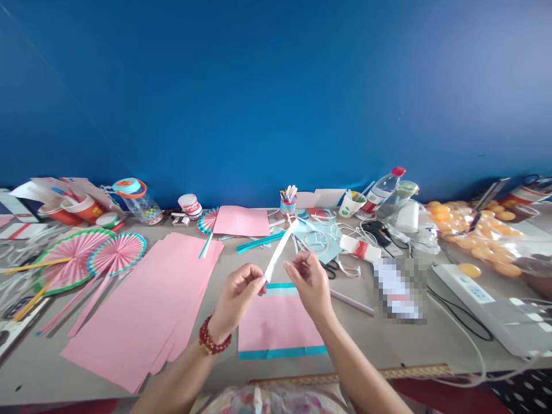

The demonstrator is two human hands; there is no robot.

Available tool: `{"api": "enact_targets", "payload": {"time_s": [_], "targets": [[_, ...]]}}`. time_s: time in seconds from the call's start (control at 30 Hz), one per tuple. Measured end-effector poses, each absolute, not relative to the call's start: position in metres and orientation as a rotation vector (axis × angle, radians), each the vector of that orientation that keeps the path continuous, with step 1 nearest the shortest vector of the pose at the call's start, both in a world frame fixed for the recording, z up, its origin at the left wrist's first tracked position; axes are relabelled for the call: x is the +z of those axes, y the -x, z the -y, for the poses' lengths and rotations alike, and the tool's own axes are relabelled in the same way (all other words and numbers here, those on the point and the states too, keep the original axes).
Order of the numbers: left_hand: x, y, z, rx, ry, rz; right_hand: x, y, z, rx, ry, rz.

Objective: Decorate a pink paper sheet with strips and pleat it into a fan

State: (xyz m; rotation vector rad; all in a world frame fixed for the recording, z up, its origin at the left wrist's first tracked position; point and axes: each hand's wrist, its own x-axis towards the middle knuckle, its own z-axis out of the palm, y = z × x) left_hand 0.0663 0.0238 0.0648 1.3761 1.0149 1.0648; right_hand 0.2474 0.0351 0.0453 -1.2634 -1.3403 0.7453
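Observation:
My left hand [241, 296], with a bead bracelet at the wrist, pinches the lower end of a narrow white strip [281, 248] between thumb and fingertips. The strip slants up and away to the right. Close by on its right, my right hand [311, 283] has its fingers bent and a gap between thumb and fingers, with nothing visible in it. Beneath both hands lies a pink sheet [280, 325] with a blue band [282, 352] along its near edge and a paler blue band along the far edge, partly hidden by the hands.
Pink sheets [150, 299] are fanned out at left, beside pleated paper fans [117, 253]. Blue strips [261, 241], a pen cup [288, 204] and a plastic bottle [383, 190] stand or lie farther back. On the right are cables, a power strip [487, 305] and bagged orange balls [483, 230].

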Motion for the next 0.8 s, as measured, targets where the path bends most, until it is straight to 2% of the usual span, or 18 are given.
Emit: {"api": "enact_targets", "payload": {"time_s": [0.07, 0.23, 0.8], "targets": [[0.063, -0.067, -0.021, 1.096, -1.416, -1.048, 0.050, -0.248, -0.028, 0.566, 1.252, 1.449], [0.060, -0.070, -0.014, 1.138, -1.624, -1.137, 0.071, -0.243, -0.013, 0.518, 1.039, 1.877], [0.069, -0.067, -0.006, 1.024, -1.980, -1.195, 0.077, -0.248, -0.017, 0.494, 1.080, 2.011]]}}
